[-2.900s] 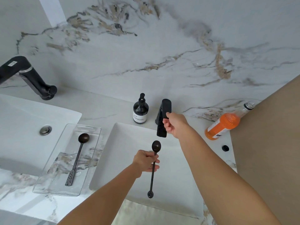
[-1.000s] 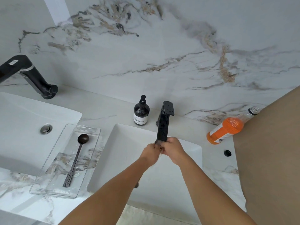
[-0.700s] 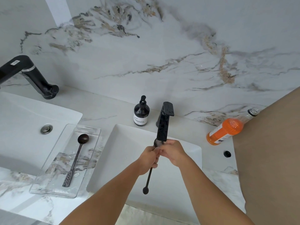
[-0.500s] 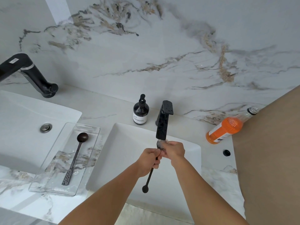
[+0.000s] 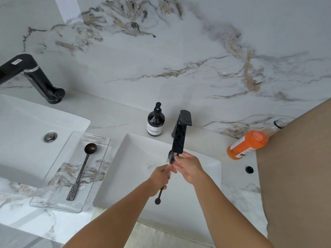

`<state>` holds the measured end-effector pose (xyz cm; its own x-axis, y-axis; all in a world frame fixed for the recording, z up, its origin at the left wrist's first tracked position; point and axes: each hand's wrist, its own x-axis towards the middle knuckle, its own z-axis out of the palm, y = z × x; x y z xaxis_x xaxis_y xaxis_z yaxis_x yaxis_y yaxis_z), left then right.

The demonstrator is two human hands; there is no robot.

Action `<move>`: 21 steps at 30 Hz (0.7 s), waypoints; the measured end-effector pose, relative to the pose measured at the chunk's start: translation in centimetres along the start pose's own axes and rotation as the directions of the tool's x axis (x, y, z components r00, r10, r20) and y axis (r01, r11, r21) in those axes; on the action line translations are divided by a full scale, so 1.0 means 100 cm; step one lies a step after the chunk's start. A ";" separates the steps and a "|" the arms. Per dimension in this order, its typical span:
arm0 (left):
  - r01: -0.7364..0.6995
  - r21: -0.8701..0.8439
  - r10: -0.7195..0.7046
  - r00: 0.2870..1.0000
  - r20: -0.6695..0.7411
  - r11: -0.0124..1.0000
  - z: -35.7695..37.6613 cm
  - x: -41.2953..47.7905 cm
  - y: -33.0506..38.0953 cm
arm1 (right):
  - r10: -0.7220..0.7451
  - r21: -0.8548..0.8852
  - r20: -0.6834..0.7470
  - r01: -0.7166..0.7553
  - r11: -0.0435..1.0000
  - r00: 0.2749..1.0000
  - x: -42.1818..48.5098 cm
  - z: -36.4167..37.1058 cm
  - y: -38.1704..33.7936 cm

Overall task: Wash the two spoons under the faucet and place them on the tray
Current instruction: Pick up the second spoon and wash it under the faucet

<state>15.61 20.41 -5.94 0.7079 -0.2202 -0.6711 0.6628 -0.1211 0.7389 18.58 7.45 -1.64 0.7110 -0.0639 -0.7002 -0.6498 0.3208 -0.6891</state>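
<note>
A dark long-handled spoon [image 5: 158, 198] is held over the white right-hand sink [image 5: 136, 169]. My left hand [image 5: 158, 178] grips its handle, and its bowl sits in the water right under the spout of the black faucet [image 5: 180, 135]. My right hand [image 5: 188, 167] touches the spoon's bowl with its fingers spread. The handle's round end sticks out below my left hand. A second dark spoon [image 5: 81, 171] lies along the clear tray [image 5: 53, 204] to the left of the sink, bowl toward the wall.
A dark soap pump bottle [image 5: 155, 120] stands behind the sink, left of the faucet. An orange bottle [image 5: 249, 143] lies on the counter at right, beside a brown panel [image 5: 295, 176]. A second sink [image 5: 26, 133] with its own black faucet [image 5: 34, 76] is at far left.
My right hand left the faucet handle and came down to the spoon's bowl. My left hand raised the spoon under the spout, where water now runs over it. The tray spoon stayed put.
</note>
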 end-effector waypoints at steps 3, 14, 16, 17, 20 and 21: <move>-0.050 -0.076 0.054 0.997 0.052 0.996 0.001 0.000 -0.002 | -0.080 -0.098 -0.087 0.072 0.993 0.993 0.000 0.002 0.001; -0.046 -0.188 0.057 0.997 0.054 0.981 -0.004 0.011 -0.001 | -0.699 -0.757 -0.110 0.396 0.519 0.707 -0.036 0.002 -0.059; -0.013 -0.236 0.033 0.996 0.080 0.972 -0.005 0.010 -0.002 | -0.797 -0.805 0.137 0.535 0.258 0.589 -0.047 0.015 -0.082; -0.002 -0.252 0.025 0.996 0.088 0.968 -0.006 0.009 -0.002 | -0.778 -0.809 0.277 0.574 0.128 0.564 -0.049 0.021 -0.088; 0.029 -0.263 0.004 0.993 0.122 0.964 -0.011 0.006 -0.001 | -0.624 -0.838 0.463 0.540 -0.077 0.629 -0.049 0.028 -0.096; 0.039 -0.261 -0.004 0.991 0.135 0.965 -0.013 0.004 0.000 | -0.607 -0.853 0.464 0.512 -0.107 0.646 -0.047 0.028 -0.096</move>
<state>16.19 21.54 -6.29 0.6661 -0.3486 -0.6594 0.7306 0.1271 0.6708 22.22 7.30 8.80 0.9779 0.2023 0.0523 0.2043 -0.8727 -0.4435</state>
